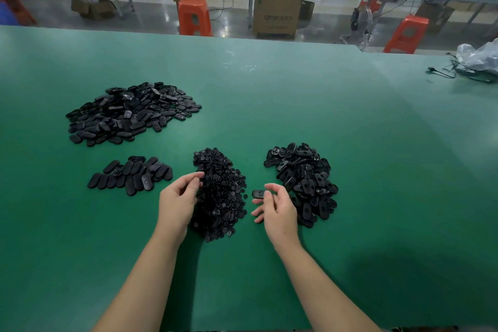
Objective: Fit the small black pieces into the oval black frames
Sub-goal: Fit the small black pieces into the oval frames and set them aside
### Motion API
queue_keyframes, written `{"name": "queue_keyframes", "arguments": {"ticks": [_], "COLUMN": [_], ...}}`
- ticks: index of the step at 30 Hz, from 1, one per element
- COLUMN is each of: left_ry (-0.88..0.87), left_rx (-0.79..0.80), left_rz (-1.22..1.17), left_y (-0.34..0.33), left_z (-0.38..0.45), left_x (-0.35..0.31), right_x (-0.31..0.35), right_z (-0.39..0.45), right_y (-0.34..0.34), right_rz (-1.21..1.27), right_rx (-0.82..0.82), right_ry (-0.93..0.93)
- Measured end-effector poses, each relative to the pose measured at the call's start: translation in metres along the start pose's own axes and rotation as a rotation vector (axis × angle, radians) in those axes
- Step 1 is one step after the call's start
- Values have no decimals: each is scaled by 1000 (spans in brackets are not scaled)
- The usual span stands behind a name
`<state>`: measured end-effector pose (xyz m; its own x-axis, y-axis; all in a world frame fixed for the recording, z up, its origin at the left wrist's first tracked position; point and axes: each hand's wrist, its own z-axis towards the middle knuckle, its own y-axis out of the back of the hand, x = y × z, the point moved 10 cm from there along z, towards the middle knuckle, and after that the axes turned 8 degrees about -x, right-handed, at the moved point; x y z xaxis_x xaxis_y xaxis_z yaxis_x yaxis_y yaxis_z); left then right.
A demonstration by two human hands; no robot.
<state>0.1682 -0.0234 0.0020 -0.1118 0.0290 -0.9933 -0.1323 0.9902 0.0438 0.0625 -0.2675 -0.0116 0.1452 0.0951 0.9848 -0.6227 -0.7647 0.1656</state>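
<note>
Four dark heaps lie on the green tabletop [269,105] in the head view, and the person's hands work between the two nearest.

The right hand [277,206] pinches one oval frame [258,193] between thumb and forefinger, held just above the tabletop, between the pile of small black pieces [219,194] and the heap of oval frames [303,183] on the right. Its other fingers hang loosely curled below. The left hand [179,197] is at the left edge of the small-piece pile, fingers bent and drawn together at the tips; whether a piece is already pinched there is too small to tell.

By my reading, the step in hand is picking up an insert for the frame just taken. The next move calls for bringing the two hands together, turning the small piece to match the frame's opening, and pressing it home. The finished part would then probably go left, where a short row of oval parts [132,176] lies near the left hand and a bigger mound [129,113] sits farther back.

No tray or bin holds any of these parts; all lie loose on the tabletop. Cardboard boxes [277,8] stand on the floor beyond, contents hidden, and a clear plastic bag [479,56] rests at the far right edge with cables beside it.
</note>
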Motion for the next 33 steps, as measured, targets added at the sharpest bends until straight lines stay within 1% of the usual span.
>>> {"name": "queue_keyframes", "arguments": {"ticks": [3, 9, 12, 18, 28, 31, 33], "left_ry": [89, 132, 147, 185, 190, 161, 97], "left_rx": [79, 182, 225, 257, 273, 263, 256], "left_rz": [-185, -263, -229, -186, -137, -65, 56], "left_y": [-23, -48, -57, -75, -86, -85, -84], "left_z": [-11, -23, -26, -29, -36, -36, -34], "left_x": [-4, -11, -9, -4, -7, -7, -9], "right_x": [-1, -2, -1, 1, 0, 2, 2], "right_z": [0, 0, 1, 1, 2, 1, 1], "right_y": [-1, -1, -1, 0, 1, 1, 1], "right_rz": [11, 29, 26, -5, -40, -39, -34], "right_rx": [5, 1, -4, -20, -35, -28, -25], "right_ry": [-6, -6, 1, 19, 33, 33, 31]}}
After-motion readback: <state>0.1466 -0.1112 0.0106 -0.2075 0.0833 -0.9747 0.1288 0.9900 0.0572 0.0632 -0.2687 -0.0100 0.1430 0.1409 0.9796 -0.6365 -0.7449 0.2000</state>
